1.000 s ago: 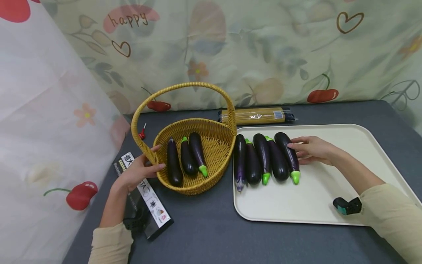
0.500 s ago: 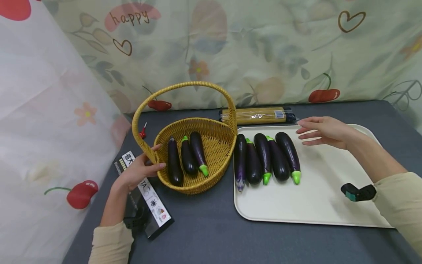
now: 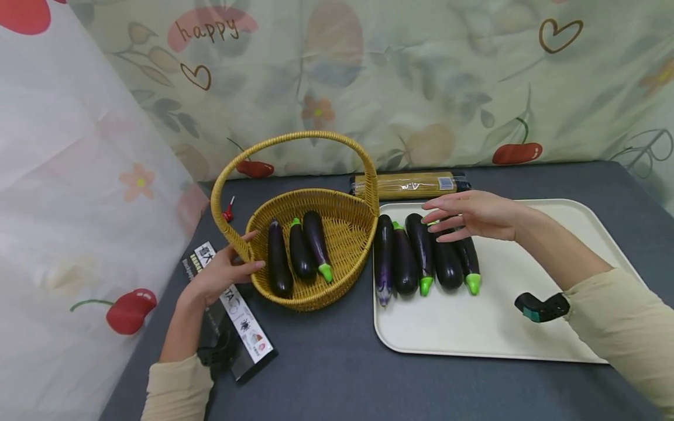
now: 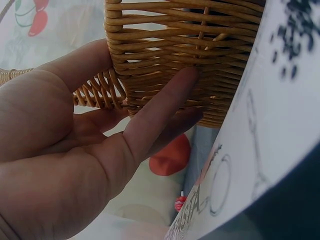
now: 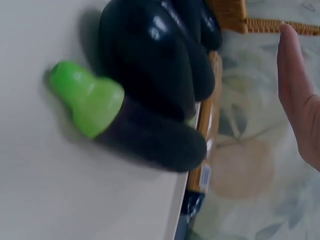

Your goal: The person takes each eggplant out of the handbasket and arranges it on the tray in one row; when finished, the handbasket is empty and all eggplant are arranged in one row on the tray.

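My left hand (image 3: 221, 273) holds the wicker basket (image 3: 342, 292) at its left side, thumb and fingers on either side of the handle base. In the left wrist view the fingers (image 4: 159, 111) lie against the woven wall. Inside the basket are three dark eggplants, one of them the leftmost eggplant (image 3: 279, 260). Several more lie side by side on the white tray (image 3: 474, 327), the rightmost an eggplant (image 3: 468, 263) with a green cap. Above these, my right hand (image 3: 474, 215) hovers with its fingers extended, holding nothing, and partly hides their upper ends.
A bag of dry noodles (image 3: 411, 185) lies behind the tray. A black and white box (image 3: 244, 327) lies under the left forearm. Beyond the basket's left side is a small red object (image 3: 228, 211). A patterned cloth (image 3: 395, 76) hangs at the back.
My right hand has left the rightmost eggplant, lifted up and to the right, then swung left over the row. The left hand and basket stay in place.
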A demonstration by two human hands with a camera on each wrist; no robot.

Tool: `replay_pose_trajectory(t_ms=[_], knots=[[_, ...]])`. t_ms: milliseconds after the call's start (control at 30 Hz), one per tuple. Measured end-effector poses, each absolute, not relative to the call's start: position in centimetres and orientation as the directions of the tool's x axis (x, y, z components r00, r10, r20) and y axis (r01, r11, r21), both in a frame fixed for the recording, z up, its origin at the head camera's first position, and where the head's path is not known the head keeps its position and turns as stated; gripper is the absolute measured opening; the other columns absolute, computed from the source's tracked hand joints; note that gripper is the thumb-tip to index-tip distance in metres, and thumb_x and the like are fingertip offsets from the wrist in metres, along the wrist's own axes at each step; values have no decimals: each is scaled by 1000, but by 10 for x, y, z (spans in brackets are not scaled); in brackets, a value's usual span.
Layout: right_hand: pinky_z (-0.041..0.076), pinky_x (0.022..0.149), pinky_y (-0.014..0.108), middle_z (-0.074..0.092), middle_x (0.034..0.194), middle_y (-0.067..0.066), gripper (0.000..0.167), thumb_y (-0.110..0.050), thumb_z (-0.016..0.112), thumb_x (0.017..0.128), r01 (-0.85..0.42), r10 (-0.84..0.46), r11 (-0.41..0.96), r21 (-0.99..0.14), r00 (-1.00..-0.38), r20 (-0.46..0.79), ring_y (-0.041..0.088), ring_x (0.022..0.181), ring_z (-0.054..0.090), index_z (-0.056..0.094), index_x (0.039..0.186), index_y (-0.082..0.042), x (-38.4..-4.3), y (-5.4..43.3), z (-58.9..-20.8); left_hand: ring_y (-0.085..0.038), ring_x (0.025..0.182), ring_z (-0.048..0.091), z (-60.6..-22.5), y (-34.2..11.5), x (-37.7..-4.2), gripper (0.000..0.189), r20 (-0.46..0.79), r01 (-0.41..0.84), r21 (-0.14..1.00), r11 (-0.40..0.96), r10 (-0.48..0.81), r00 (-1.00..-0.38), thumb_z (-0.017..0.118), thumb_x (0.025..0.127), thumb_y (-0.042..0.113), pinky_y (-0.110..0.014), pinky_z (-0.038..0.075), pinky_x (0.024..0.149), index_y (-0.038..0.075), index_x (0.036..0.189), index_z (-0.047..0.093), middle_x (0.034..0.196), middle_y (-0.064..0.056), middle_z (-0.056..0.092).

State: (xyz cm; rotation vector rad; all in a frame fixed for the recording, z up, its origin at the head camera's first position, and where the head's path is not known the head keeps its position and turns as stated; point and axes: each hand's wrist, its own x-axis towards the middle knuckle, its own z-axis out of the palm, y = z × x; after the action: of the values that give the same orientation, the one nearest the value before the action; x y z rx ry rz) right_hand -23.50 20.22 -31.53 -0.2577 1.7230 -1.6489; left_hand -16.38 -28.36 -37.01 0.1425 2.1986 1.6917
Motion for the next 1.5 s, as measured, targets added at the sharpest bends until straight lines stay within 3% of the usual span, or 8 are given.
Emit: replay_pose_trajectory(t_ms=[467, 700, 900, 1333, 1500], knots=[[47, 92, 47, 47, 132, 23, 51, -20, 47, 102, 362, -704, 148, -920, -615, -355, 32, 114, 54, 31, 145, 4, -230, 123, -314, -39, 118, 49, -370, -284, -164, 76, -212, -130, 954, 271, 302, -929, 61, 95, 14, -37, 52, 86, 10, 154, 14, 139, -30, 37], [48, 91, 46, 45, 136, 24, 47, -15, 44, 103, 388, -715, 143, -910, -595, -367, 32, 116, 53, 33, 144, 4, -231, 83, -314, -35, 116, 51, -369, -285, -164, 76, -207, -122, 954, 274, 306, -929, 60, 95, 15, -36, 52, 87, 9, 154, 13, 140, -31, 36], [50, 90, 43, 38, 141, 26, 54, -15, 50, 100, 437, -670, 136, -889, -621, -408, 37, 127, 42, 28, 145, 5, -236, 54, -319, -34, 116, 52, -370, -285, -164, 76, -215, -132, 952, 277, 295, -931, 62, 95, 15, -37, 52, 86, 10, 154, 13, 139, -30, 38], [54, 82, 41, 45, 133, 23, 52, -17, 61, 95, 492, -459, 200, -847, -717, -524, 35, 118, 50, 41, 139, 3, -249, 6, -342, -38, 117, 50, -370, -285, -165, 77, -222, -138, 949, 285, 287, -932, 63, 94, 16, -38, 51, 87, 11, 153, 15, 139, -29, 38], [54, 81, 41, 45, 134, 24, 50, -17, 62, 94, 497, -410, 241, -833, -726, -552, 36, 119, 49, 45, 136, 2, -253, -6, -350, -40, 118, 49, -370, -286, -165, 77, -221, -138, 950, 281, 292, -930, 63, 94, 16, -38, 51, 87, 11, 154, 15, 138, -30, 38]])
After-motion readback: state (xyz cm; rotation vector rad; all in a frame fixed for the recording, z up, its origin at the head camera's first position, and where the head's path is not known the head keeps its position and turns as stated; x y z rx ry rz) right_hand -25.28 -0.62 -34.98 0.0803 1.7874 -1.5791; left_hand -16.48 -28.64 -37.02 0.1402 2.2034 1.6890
